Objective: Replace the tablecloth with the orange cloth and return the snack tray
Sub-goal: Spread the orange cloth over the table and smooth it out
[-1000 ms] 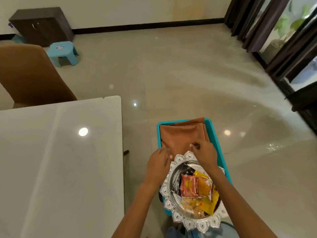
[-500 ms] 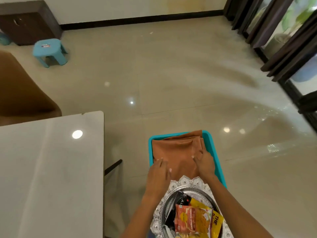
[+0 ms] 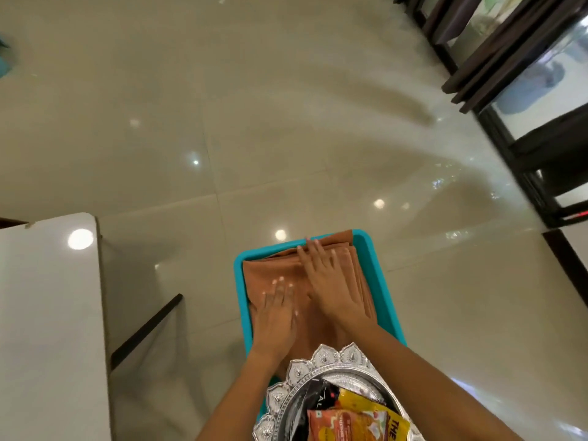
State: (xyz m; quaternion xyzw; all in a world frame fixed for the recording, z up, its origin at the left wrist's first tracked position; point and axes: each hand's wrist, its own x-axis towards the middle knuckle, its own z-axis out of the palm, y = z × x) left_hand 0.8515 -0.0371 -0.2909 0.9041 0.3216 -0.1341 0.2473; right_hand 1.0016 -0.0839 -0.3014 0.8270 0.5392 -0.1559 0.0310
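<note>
A folded orange cloth (image 3: 264,275) lies in a turquoise plastic tray (image 3: 378,281) low over the floor. My left hand (image 3: 275,316) rests flat on the cloth's near left part, fingers straight. Further forward, my right hand (image 3: 331,281) lies flat on the cloth with its fingers spread, reaching the cloth's far edge. An ornate silver snack tray (image 3: 318,367) with several snack packets (image 3: 353,418) sits at the turquoise tray's near end, partly cut off by the frame. The bare white table (image 3: 47,313) stands to the left.
Glossy beige floor tiles (image 3: 254,122) spread ahead and to the right. A dark table leg brace (image 3: 146,329) shows beside the table edge. Dark curtains and a glass door frame (image 3: 509,74) stand at the upper right.
Both hands have slid forward off the snack tray's rim onto the orange cloth, the right one reaching furthest. The view has tilted down and closer to the tray.
</note>
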